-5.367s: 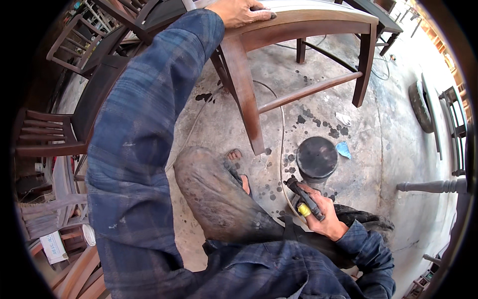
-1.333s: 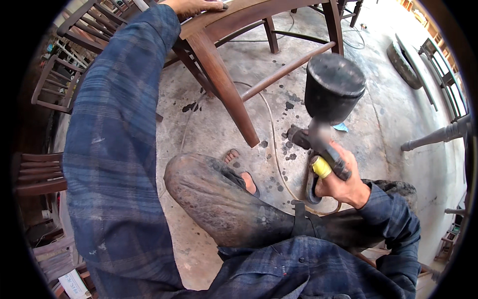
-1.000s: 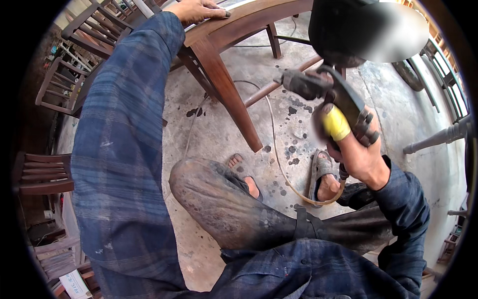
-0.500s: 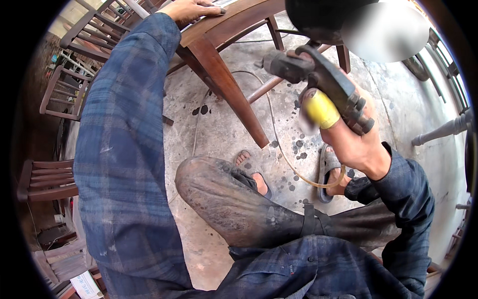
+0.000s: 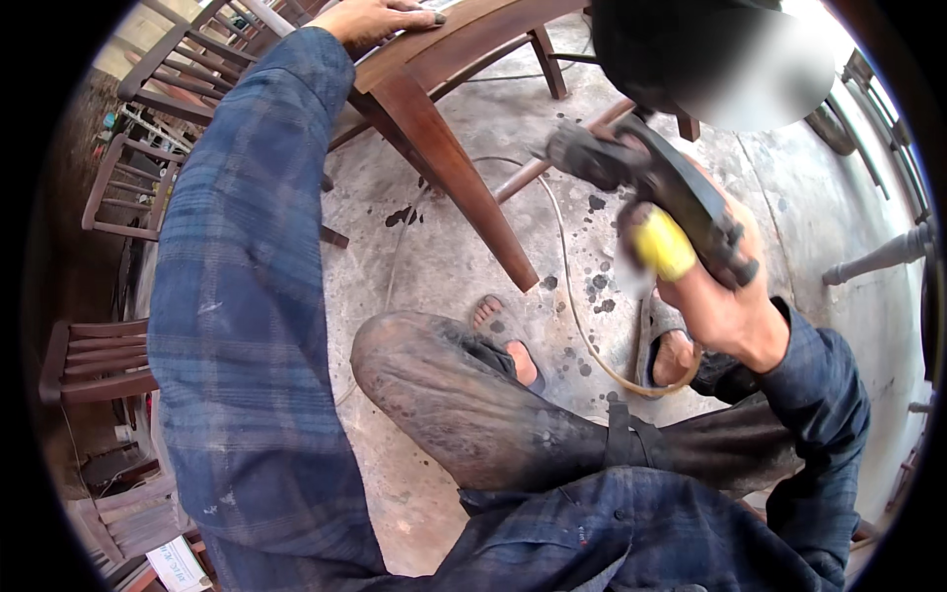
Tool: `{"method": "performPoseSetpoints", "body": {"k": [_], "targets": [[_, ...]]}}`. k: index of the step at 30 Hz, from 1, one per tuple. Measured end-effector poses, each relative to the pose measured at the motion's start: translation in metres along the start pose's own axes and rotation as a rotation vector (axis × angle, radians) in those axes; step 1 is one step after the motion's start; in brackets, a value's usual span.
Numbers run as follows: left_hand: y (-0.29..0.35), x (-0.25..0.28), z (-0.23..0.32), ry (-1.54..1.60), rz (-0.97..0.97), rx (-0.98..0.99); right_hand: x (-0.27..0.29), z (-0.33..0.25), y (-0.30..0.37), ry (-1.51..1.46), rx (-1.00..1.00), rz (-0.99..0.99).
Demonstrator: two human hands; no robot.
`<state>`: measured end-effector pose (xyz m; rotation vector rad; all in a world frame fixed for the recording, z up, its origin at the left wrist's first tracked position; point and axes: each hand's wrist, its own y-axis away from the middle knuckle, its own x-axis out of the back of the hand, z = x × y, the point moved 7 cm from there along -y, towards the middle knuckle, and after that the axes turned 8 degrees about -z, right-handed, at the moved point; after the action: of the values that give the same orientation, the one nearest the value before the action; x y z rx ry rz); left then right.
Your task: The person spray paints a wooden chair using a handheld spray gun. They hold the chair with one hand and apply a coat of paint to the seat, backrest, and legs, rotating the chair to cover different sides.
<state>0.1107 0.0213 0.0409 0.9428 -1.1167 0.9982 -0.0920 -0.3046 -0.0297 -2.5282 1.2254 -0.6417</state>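
My left hand (image 5: 373, 22) lies on the top edge of a brown wooden chair (image 5: 454, 173), its fingers stretched along the wood and one fingertip dark. The top of that chair runs out of view. In my right hand (image 5: 735, 296) is a black spray gun (image 5: 681, 187), gripped by the handle, its nozzle towards the chair leg. Yellow tape wraps the thumb. A large black cup (image 5: 641, 59) sits above the gun, partly covered by a pale blur. From around the wrist a thin tan air hose (image 5: 572, 296) loops over the floor.
Slatted wooden chairs (image 5: 128, 183) stand along the left side. A turned grey leg (image 5: 878, 259) juts in at the right. Dark spots mark the concrete floor (image 5: 434, 266). My bent knee and sandalled feet lie below the chair leg. A white box (image 5: 178, 564) sits lower left.
My right hand has shifted a little right and down with the spray gun and cup. The hose has swung right with it. My left hand stays on the chair.
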Motion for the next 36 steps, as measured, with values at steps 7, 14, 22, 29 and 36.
{"method": "performPoseSetpoints", "body": {"k": [7, 14, 22, 29, 36], "targets": [[-0.001, 0.0, 0.007, 0.077, -0.015, 0.06, -0.002, 0.022, 0.022, 0.281, 0.093, -0.057], [-0.002, -0.002, -0.004, 0.087, -0.022, 0.057, -0.014, 0.06, 0.074, 0.068, -0.204, -0.187], [0.002, -0.004, 0.011, 0.123, -0.015, 0.029, -0.009, 0.035, 0.048, 0.186, -0.027, -0.179], [0.01, -0.001, 0.011, 0.178, 0.018, 0.045, -0.017, 0.034, 0.031, 0.13, 0.111, -0.115], [-0.006, -0.008, 0.012, 0.119, -0.028, 0.006, -0.013, 0.046, 0.068, 0.146, -0.042, -0.219]]}}
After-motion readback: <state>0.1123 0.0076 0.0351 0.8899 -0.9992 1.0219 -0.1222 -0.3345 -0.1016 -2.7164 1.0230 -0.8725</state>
